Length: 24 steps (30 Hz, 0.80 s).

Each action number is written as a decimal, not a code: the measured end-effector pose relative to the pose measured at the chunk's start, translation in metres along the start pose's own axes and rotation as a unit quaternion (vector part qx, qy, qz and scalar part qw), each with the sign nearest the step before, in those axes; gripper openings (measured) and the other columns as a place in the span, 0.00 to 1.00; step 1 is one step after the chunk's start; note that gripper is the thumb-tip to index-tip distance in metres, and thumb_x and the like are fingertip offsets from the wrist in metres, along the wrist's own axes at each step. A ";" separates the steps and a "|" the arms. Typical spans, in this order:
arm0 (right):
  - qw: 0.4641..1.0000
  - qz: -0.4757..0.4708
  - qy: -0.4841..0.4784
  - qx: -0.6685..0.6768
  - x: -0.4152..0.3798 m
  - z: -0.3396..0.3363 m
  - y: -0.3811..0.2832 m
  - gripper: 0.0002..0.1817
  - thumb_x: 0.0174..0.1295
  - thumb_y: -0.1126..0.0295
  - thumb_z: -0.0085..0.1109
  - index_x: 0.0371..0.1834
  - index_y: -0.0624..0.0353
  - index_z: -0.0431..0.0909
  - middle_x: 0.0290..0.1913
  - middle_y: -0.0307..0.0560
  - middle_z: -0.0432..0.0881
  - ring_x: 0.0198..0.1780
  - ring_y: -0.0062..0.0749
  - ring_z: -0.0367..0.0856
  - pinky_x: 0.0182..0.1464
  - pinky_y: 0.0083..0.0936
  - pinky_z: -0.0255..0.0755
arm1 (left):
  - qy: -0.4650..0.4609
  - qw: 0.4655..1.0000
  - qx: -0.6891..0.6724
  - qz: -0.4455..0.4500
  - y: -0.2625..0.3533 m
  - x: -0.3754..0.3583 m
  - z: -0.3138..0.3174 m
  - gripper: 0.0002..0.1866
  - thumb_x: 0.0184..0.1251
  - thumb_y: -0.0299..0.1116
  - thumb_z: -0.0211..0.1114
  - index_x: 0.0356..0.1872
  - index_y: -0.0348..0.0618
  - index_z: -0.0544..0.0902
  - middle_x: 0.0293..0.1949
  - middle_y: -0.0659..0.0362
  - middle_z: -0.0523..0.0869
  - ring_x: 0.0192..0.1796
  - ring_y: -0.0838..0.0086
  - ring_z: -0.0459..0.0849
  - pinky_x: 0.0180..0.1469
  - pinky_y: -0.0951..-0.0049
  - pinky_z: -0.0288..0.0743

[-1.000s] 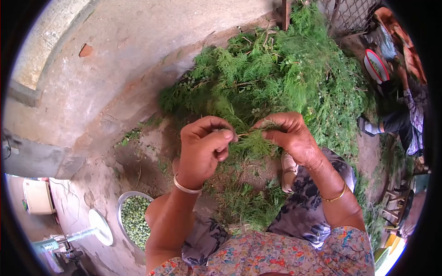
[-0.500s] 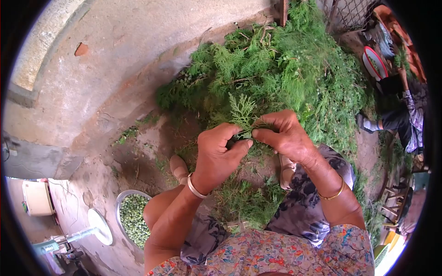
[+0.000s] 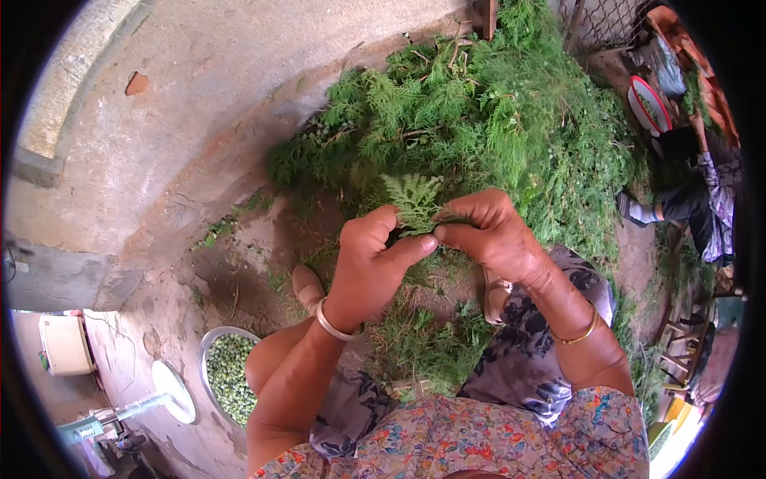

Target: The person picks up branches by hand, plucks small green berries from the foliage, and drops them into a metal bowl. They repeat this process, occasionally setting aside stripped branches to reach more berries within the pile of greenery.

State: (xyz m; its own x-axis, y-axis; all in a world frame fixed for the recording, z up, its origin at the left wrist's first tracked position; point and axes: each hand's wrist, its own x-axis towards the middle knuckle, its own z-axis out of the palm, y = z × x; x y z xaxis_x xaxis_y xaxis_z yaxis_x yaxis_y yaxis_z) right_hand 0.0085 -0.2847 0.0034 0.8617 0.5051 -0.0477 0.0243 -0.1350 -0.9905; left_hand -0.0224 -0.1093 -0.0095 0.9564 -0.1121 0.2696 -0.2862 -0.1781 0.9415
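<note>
A small green feathery sprig (image 3: 412, 198) is pinched between both hands in the middle of the view. My left hand (image 3: 375, 263) holds it from the left, thumb and fingers pressed together. From the right, my right hand (image 3: 495, 235) grips its lower end, thumb tip close to the left thumb. Just beyond the hands lies a large pile of green branches (image 3: 511, 128). Loose green sprigs (image 3: 431, 343) cover the ground between my feet.
A metal bowl (image 3: 209, 375) of small green cones or berries stands at the lower left, near a white round stand base (image 3: 174, 391). Along the upper left runs a wall (image 3: 199, 96). At the right sit another person (image 3: 702, 207) and a red-rimmed basin (image 3: 648, 105).
The sprig between my hands has shifted slightly and its tip now spreads more to the left. My hands stay in almost the same place, still pinching.
</note>
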 end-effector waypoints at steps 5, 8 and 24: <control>0.998 0.033 -0.024 0.050 -0.001 -0.003 0.002 0.04 0.57 0.79 0.58 0.26 0.67 0.79 0.19 0.31 0.70 0.23 0.10 0.61 0.23 0.19 0.56 | -0.080 0.896 -0.326 -0.292 0.004 -0.003 -0.013 0.06 0.61 0.28 0.63 0.29 0.37 0.77 0.21 0.65 0.76 0.21 0.88 0.65 0.19 0.84 0.55; 0.994 0.036 -0.022 0.099 -0.002 -0.002 0.003 0.03 0.57 0.77 0.61 0.28 0.66 0.80 0.19 0.30 0.71 0.24 0.10 0.62 0.24 0.16 0.57 | -0.065 0.840 -0.421 -0.337 0.001 -0.003 -0.017 0.09 0.65 0.34 0.59 0.30 0.39 0.77 0.21 0.62 0.77 0.20 0.88 0.64 0.19 0.85 0.55; 0.993 0.038 0.109 0.028 -0.003 -0.023 0.027 0.11 0.58 0.69 0.63 0.42 0.61 0.81 0.24 0.31 0.78 0.20 0.10 0.68 0.18 0.12 0.57 | 0.064 0.925 -0.269 -0.263 0.002 -0.029 -0.166 0.11 0.62 0.33 0.62 0.41 0.37 0.79 0.31 0.58 0.80 0.27 0.80 0.72 0.29 0.78 0.72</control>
State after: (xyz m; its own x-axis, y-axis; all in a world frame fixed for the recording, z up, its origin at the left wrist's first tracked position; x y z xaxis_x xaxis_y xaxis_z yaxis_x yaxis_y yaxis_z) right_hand 0.0181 -0.3099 -0.0205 0.9491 0.2990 -0.0988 -0.0672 -0.1143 -0.9912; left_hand -0.0413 0.0557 0.0183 0.9642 -0.0248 -0.2640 0.2565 0.3401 0.9047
